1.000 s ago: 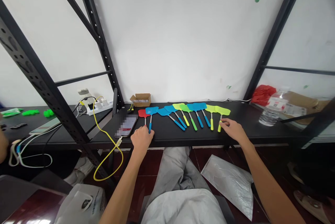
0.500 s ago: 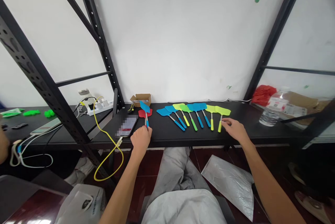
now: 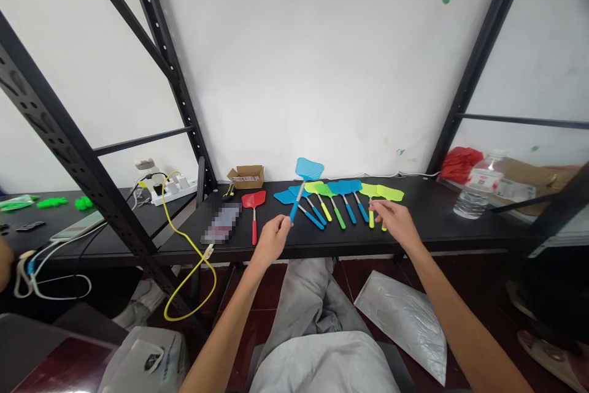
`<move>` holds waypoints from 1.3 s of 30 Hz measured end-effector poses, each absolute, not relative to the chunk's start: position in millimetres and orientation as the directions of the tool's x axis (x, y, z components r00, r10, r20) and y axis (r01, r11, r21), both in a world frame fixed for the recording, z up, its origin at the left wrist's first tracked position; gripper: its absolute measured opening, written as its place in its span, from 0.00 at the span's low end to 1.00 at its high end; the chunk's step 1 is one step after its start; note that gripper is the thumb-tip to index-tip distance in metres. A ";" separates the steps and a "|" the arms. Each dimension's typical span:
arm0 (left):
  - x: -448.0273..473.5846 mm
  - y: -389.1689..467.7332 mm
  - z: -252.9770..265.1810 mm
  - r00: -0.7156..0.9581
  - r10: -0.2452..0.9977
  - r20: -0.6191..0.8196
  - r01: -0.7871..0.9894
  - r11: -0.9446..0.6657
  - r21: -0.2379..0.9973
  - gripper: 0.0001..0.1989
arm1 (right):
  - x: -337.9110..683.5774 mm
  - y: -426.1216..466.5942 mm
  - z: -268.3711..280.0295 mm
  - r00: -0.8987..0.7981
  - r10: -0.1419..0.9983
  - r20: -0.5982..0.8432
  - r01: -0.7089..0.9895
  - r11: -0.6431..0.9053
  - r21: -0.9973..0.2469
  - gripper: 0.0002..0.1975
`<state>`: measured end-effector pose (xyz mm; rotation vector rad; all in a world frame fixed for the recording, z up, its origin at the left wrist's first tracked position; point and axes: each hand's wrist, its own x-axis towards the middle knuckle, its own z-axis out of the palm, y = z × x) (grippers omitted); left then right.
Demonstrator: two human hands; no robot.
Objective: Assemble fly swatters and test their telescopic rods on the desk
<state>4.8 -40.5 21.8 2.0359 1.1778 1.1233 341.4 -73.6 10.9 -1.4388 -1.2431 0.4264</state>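
Note:
My left hand (image 3: 272, 241) is closed around the handle of a blue fly swatter (image 3: 310, 169), raised with its head above the row on the table. To the left lies a red fly swatter (image 3: 253, 200), apart from the others. Several blue, yellow and green swatters lie fanned in an overlapping row, among them a green fly swatter (image 3: 339, 216). My right hand (image 3: 396, 219) hovers at the row's right end with fingers apart, covering part of the rightmost yellow fly swatter (image 3: 391, 193). Its fingertips are close to the handle of another yellow fly swatter (image 3: 371, 218).
On the black table (image 3: 427, 221) are a phone (image 3: 222, 223) with a yellow cable (image 3: 186, 234), a small cardboard box (image 3: 247, 176) and a water bottle (image 3: 478, 187). Metal posts (image 3: 181, 86) flank the table. A silver bag (image 3: 405, 319) lies on the floor.
My left hand has moved right with the blue swatter, away from the red one, which now lies fully in view. The right hand has shifted slightly left along the yellow handles.

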 end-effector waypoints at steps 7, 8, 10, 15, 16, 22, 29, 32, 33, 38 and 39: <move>36.8 -69.0 16.8 0.509 0.785 0.354 0.235 -0.522 0.820 0.18 | 287.1 -70.3 0.6 0.156 0.979 0.130 -0.292 0.172 -0.941 0.20; 39.0 -72.0 17.3 0.527 0.776 0.347 0.241 -0.528 0.815 0.18 | 284.7 -69.3 -0.9 0.148 0.982 0.120 -0.369 0.168 -0.914 0.19; 41.8 -76.0 17.9 0.548 0.768 0.332 0.264 -0.536 0.802 0.17 | 283.2 -67.1 -3.5 0.155 0.983 0.100 -0.494 0.165 -0.854 0.17; 45.1 -78.1 12.9 0.568 0.767 0.298 0.296 -0.528 0.796 0.15 | 279.7 -63.2 -9.2 0.252 0.966 0.047 -0.633 0.202 -0.747 0.11; 45.9 -78.3 11.2 0.574 0.767 0.288 0.290 -0.519 0.804 0.14 | 276.4 -63.6 -10.0 0.265 0.963 0.055 -0.631 0.216 -0.745 0.11; 56.1 -83.4 3.9 0.593 0.744 0.309 0.241 -0.530 0.813 0.13 | 237.1 -76.8 -10.6 0.178 0.977 0.114 -0.549 0.194 -0.813 0.13; 61.9 -83.1 -1.0 0.558 0.761 0.332 0.219 -0.520 0.826 0.22 | 213.2 -86.7 -8.7 0.113 0.978 0.177 -0.417 0.208 -0.885 0.17; 61.6 -81.9 -1.0 0.555 0.782 0.284 0.229 -0.472 0.852 0.24 | 215.6 -86.0 -8.0 0.138 0.977 0.164 -0.392 0.206 -0.897 0.19; 61.5 -81.7 -0.6 0.554 0.788 0.269 0.231 -0.456 0.859 0.24 | 216.5 -85.5 -8.2 0.142 0.977 0.156 -0.390 0.200 -0.899 0.19; 60.2 -82.6 3.9 0.612 0.769 0.185 0.191 -0.371 0.909 0.24 | 222.5 -80.1 -12.4 0.150 0.978 0.146 -0.404 0.195 -0.893 0.19; 59.7 -83.0 5.1 0.626 0.760 0.174 0.183 -0.360 0.915 0.24 | 224.6 -78.9 -13.3 0.155 0.977 0.148 -0.412 0.200 -0.889 0.18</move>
